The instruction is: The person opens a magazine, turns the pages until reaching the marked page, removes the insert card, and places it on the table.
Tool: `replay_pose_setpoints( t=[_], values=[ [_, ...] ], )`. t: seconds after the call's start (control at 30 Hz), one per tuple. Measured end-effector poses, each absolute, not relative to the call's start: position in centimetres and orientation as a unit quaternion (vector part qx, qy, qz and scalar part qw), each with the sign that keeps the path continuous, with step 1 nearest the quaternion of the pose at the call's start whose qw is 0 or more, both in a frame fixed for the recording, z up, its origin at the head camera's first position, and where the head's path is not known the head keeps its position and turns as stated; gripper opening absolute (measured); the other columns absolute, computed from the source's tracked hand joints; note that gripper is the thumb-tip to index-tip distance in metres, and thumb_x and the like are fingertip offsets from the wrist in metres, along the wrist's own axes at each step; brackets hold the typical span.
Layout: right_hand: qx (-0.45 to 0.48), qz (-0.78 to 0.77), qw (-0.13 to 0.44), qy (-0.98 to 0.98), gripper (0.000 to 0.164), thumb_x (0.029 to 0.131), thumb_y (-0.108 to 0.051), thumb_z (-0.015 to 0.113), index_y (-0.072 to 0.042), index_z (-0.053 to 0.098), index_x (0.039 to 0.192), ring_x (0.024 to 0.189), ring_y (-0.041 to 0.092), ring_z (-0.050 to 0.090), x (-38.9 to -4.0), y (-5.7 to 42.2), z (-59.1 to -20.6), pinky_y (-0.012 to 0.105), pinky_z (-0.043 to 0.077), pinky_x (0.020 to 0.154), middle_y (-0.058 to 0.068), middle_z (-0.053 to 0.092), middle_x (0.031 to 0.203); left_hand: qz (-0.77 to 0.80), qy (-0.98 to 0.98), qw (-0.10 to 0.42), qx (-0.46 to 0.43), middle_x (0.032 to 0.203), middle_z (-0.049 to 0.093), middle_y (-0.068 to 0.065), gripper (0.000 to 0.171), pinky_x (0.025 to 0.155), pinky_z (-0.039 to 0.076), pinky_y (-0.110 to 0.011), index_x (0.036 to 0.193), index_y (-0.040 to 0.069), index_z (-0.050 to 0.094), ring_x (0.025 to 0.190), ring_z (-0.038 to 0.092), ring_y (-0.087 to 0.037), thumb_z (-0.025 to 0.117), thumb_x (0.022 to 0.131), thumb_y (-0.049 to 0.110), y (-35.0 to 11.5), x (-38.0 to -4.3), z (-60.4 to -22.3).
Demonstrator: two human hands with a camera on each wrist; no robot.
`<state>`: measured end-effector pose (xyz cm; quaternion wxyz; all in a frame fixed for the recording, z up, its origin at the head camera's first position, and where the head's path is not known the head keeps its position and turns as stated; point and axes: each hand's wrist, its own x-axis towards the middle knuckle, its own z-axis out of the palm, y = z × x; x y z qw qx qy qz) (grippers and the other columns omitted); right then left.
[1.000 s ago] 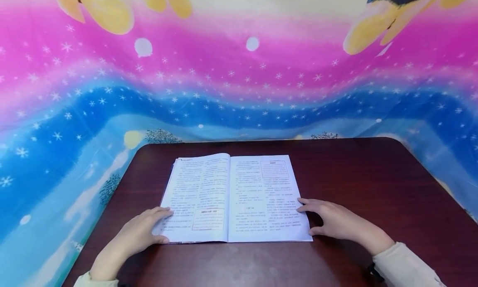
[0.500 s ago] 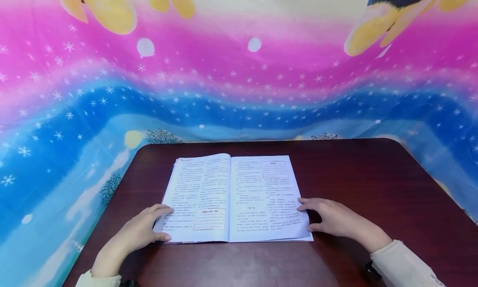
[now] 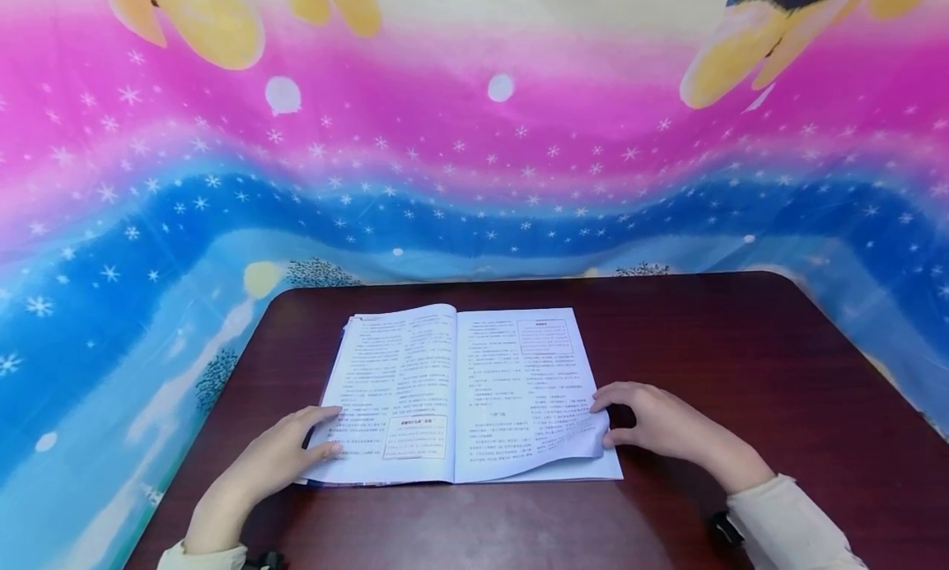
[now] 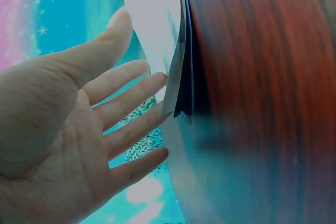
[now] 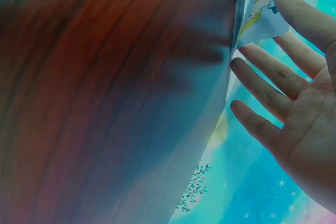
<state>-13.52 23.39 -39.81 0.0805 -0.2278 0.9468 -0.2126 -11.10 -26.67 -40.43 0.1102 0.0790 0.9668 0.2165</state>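
Observation:
An open magazine (image 3: 400, 372) with printed text lies flat on the dark wooden table (image 3: 712, 331). My left hand (image 3: 263, 459) rests at its left edge, fingers extended, the thumb over the lower left page. In the left wrist view the fingertips of this hand (image 4: 68, 119) reach the sheets' edge. At the right edge, my right hand (image 3: 663, 426) pinches the right-hand page (image 3: 571, 442) between thumb and fingers, its lower corner curled up off the sheet below. From the right wrist, a coloured picture shows on the lifted page's underside (image 5: 262, 17), beside the thumb.
Behind the table hangs a pink and blue cloth (image 3: 460, 158) with snowflakes and yellow shapes, which also runs down both sides. The table's far edge (image 3: 504, 282) has rounded corners. A dark band (image 3: 726, 529) circles the right wrist by the pale sleeve (image 3: 789, 520).
The right-hand page's lower corner has risen and curled away from the sheets below, with my right thumb moving up and slightly left. My left thumb has shifted slightly up the left page.

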Motion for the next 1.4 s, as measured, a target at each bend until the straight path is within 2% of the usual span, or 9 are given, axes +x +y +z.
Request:
replay_pose_setpoints(
  t=[0.17, 0.33, 0.63, 0.83, 1.0, 1.23, 1.4],
  values=[
    [-0.232, -0.232, 0.058, 0.943, 0.029, 0.078, -0.025, 0.086, -0.02, 0.074, 0.104, 0.109, 0.025, 0.062, -14.0, 23.5, -39.9, 0.048, 0.05, 0.093, 0.003, 0.067, 0.116, 0.232, 0.965, 0.105, 0.065, 0.138, 0.052, -0.027, 0.06, 0.099, 0.04, -0.063, 0.138, 0.001, 0.055, 0.129, 0.046, -0.046, 0.071, 0.091, 0.034, -26.3, -11.3, -40.1],
    [-0.234, -0.258, 0.034, 0.937, 0.026, 0.079, -0.021, 0.085, -0.022, 0.073, 0.102, 0.107, 0.022, 0.062, -14.2, 23.5, -40.0, 0.046, 0.05, 0.093, 0.0, 0.067, 0.113, 0.26, 0.961, 0.076, 0.061, 0.138, 0.054, -0.024, 0.057, 0.1, 0.038, -0.064, 0.141, 0.0, 0.052, 0.129, 0.046, -0.046, 0.067, 0.096, 0.031, -26.4, -11.6, -39.6],
    [-0.212, -0.297, 0.009, 0.931, 0.031, 0.078, -0.018, 0.085, -0.019, 0.071, 0.105, 0.11, 0.025, 0.06, -14.1, 22.7, -39.5, 0.048, 0.049, 0.095, 0.003, 0.067, 0.117, 0.283, 0.957, 0.03, 0.056, 0.14, 0.053, -0.022, 0.049, 0.104, 0.033, -0.065, 0.141, 0.005, 0.053, 0.133, 0.042, -0.045, 0.063, 0.098, 0.027, -25.3, -11.9, -38.7],
    [-0.21, -0.31, -0.013, 0.927, 0.035, 0.077, -0.017, 0.086, -0.016, 0.071, 0.108, 0.113, 0.029, 0.06, -14.2, 21.9, -39.0, 0.05, 0.048, 0.096, 0.004, 0.067, 0.117, 0.298, 0.952, -0.002, 0.073, 0.139, 0.054, -0.02, 0.045, 0.102, 0.038, -0.064, 0.141, 0.011, 0.055, 0.13, 0.046, -0.043, 0.062, 0.099, 0.026, -23.5, -12.3, -38.1],
    [-0.21, -0.326, -0.023, 0.921, 0.037, 0.078, -0.016, 0.085, -0.013, 0.07, 0.112, 0.117, 0.03, 0.058, -14.6, 21.2, -38.4, 0.052, 0.047, 0.098, 0.005, 0.066, 0.119, 0.34, 0.934, -0.018, 0.109, 0.14, 0.055, -0.012, 0.039, 0.104, 0.038, -0.06, 0.137, 0.016, 0.059, 0.134, 0.046, -0.037, 0.06, 0.1, 0.028, -21.1, -12.9, -38.5],
    [-0.22, -0.335, -0.034, 0.915, 0.039, 0.079, -0.018, 0.084, -0.012, 0.068, 0.115, 0.118, 0.027, 0.057, -15.0, 20.1, -37.6, 0.05, 0.046, 0.098, 0.004, 0.065, 0.119, 0.394, 0.904, 0.0, 0.166, 0.138, 0.058, 0.003, 0.039, 0.109, 0.037, -0.052, 0.134, 0.02, 0.063, 0.135, 0.046, -0.025, 0.066, 0.097, 0.03, -16.6, -13.5, -38.8],
    [-0.236, -0.341, -0.06, 0.908, 0.042, 0.077, -0.018, 0.085, -0.012, 0.068, 0.115, 0.117, 0.025, 0.057, -15.2, 19.5, -37.0, 0.048, 0.046, 0.098, 0.003, 0.066, 0.118, 0.404, 0.894, 0.008, 0.193, 0.138, 0.056, 0.011, 0.041, 0.108, 0.039, -0.049, 0.133, 0.028, 0.062, 0.134, 0.046, -0.017, 0.069, 0.094, 0.037, -13.6, -13.5, -38.2]
  ],
)
